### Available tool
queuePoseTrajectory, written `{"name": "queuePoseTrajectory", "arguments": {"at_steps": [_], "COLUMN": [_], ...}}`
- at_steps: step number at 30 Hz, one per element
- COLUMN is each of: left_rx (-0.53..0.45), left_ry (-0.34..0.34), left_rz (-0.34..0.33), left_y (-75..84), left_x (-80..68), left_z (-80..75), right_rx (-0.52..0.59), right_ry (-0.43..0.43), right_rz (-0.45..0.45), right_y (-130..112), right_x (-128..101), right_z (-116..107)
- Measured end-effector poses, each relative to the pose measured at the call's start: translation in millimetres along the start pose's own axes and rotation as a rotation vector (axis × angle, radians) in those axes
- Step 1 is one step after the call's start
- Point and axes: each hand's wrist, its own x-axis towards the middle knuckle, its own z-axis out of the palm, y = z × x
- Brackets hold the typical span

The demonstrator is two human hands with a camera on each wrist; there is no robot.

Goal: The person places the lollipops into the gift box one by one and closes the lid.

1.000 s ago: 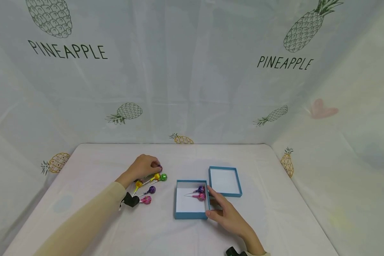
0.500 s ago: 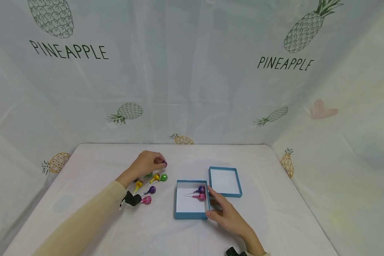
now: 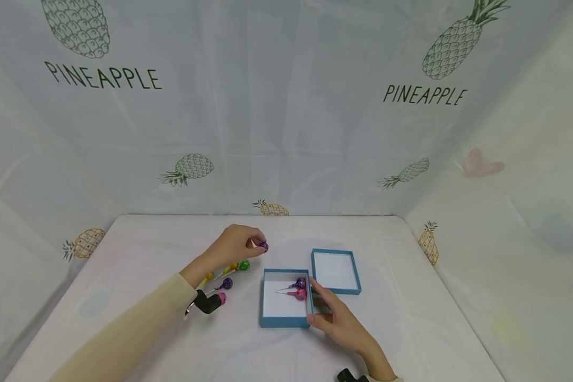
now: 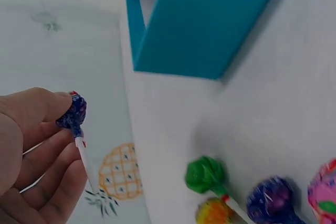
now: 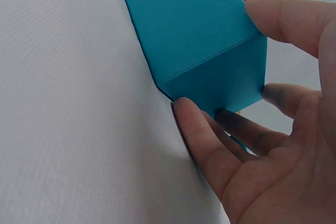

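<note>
1. Loose lollipops [image 3: 226, 283]: laid on the table [image 3: 181, 345].
2. Left hand [image 3: 236, 244]: purple lollipop [image 4: 72, 111] pinched by its head between thumb and fingertips (stick left free), near the blue box [image 3: 285, 321].
3. Two lollipops [image 3: 300, 294]: contained within the box.
4. Right hand [image 3: 339, 318]: fingers spread, rested against the box wall.

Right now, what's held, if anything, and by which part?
Left hand pinches a purple-wrapped lollipop by its head. Right hand touches the blue box at its right wall.

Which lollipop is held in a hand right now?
The purple lollipop, pinched in the left hand; the other visible lollipops lie in the blue box or on the table.
</note>
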Motion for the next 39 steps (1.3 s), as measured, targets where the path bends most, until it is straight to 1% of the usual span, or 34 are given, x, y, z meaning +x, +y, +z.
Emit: {"name": "queuePoseTrajectory", "arguments": {"at_steps": [6,11,14,17,21,24,27,32,39], "left_rx": [-0.008,-0.007,-0.016,-0.025,-0.046,-0.060,-0.068,-0.069,-0.091], "left_ry": [0.001,-0.018,-0.036,-0.058,-0.091,-0.104,-0.102,-0.110,-0.161], "left_rz": [0.065,0.108,0.129,0.146,0.143,0.125,0.120,0.130,0.124], "left_y": [24.4,40.7,47.9,51.3,56.8,63.2,68.4,69.4,67.1], "left_x": [0.2,-0.7,-1.2,-0.7,0.1,0.0,0.6,1.4,-1.0], "left_z": [5.3,14.7,21.0,29.5,38.7,41.8,43.8,52.8,68.9], "right_rx": [-0.004,0.000,0.005,0.011,0.005,-0.004,-0.015,-0.026,-0.001], "right_ry": [0.006,0.005,0.005,0.003,-0.001,0.001,0.008,0.014,-0.002], "right_rz": [0.014,0.026,0.025,0.020,0.016,0.017,0.022,0.014,-0.041], "right_y": [-0.1,-0.5,-0.7,-0.6,0.6,2.2,3.5,3.8,2.3], "right_x": [0.5,0.5,0.2,-0.2,-0.4,-0.1,0.2,0.5,-0.7], "right_z": [0.5,1.1,1.1,0.8,1.0,1.1,1.0,0.6,-1.8]}}
